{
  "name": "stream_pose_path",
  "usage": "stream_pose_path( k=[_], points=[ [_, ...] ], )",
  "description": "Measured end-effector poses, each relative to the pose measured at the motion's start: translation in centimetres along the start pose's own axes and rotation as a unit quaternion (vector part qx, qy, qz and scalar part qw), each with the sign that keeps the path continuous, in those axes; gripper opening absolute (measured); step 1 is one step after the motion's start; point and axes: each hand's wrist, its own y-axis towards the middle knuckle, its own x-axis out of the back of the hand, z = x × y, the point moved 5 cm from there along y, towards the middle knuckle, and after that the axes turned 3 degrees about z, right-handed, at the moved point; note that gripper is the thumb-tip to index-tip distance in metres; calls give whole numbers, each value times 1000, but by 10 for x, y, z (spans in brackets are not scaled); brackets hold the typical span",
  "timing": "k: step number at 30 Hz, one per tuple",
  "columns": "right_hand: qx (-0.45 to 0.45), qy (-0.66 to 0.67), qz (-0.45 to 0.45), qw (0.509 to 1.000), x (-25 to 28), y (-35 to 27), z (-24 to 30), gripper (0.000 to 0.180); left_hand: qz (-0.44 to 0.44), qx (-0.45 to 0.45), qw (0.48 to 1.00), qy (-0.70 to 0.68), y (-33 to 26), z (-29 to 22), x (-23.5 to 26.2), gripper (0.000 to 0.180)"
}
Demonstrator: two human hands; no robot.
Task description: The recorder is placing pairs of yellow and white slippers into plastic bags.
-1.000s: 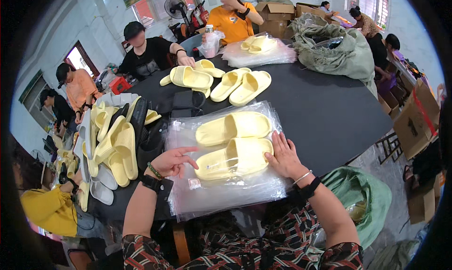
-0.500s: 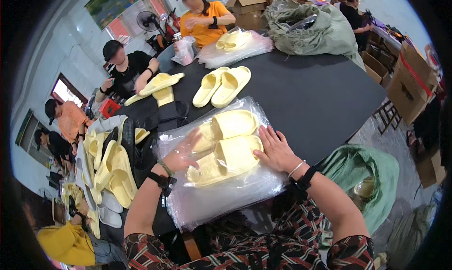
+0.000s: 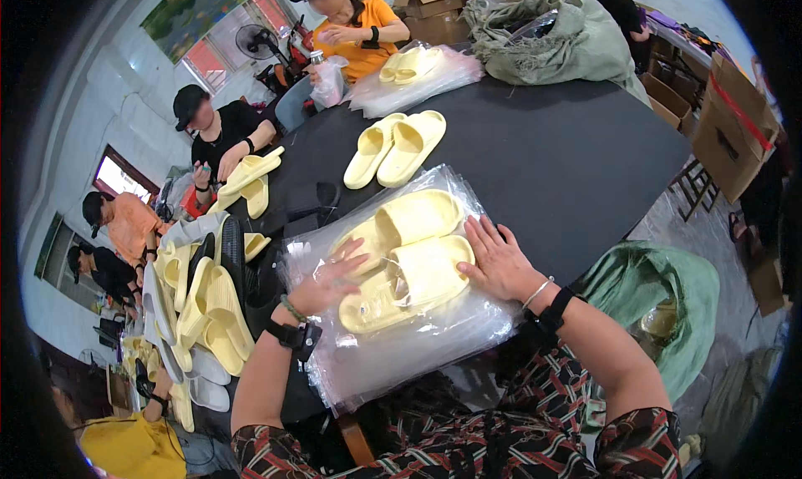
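Observation:
In front of me a pair of pale yellow slide slippers point(image 3: 428, 270) lies side by side on a stack of clear plastic bags point(image 3: 418, 358). Shiny film seems to cover at least their heel ends; how far it reaches is hard to tell. My left hand point(image 3: 332, 280), fingers spread, is over the heel end of the farther slipper; whether it touches is unclear. My right hand point(image 3: 504, 264) lies flat with fingers stretched out, against the toe ends. Farther off on the black table point(image 3: 551, 170) stands another yellow slipper pair point(image 3: 395, 149).
A heap of yellow, grey and black slippers point(image 3: 205, 304) is on the left. Across the table a co-worker in black point(image 3: 225, 136) handles yellow slippers; another in orange point(image 3: 368, 32) sits behind a bag stack point(image 3: 426, 95). Sacks point(image 3: 555, 40) and a green bag point(image 3: 681, 304) stand around.
My left hand has lifted slightly and its fingers have spread. My right hand remains at the toe ends. The co-worker in black has drawn the yellow slippers closer to themselves. The view has shifted slightly.

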Motion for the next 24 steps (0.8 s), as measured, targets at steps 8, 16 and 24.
stream_pose_path(
  k=[8,16,24],
  points=[
    [-9,-5,-3,1000,0,0,-3,87,90,0,982,163,39,4,-27,95],
    [-3,-7,-7,1000,0,1,4,87,-2,-56,992,114,59,24,-41,61],
    [-12,-28,7,999,1,-1,1,84,-9,27,995,96,48,8,-40,40]
  ],
)
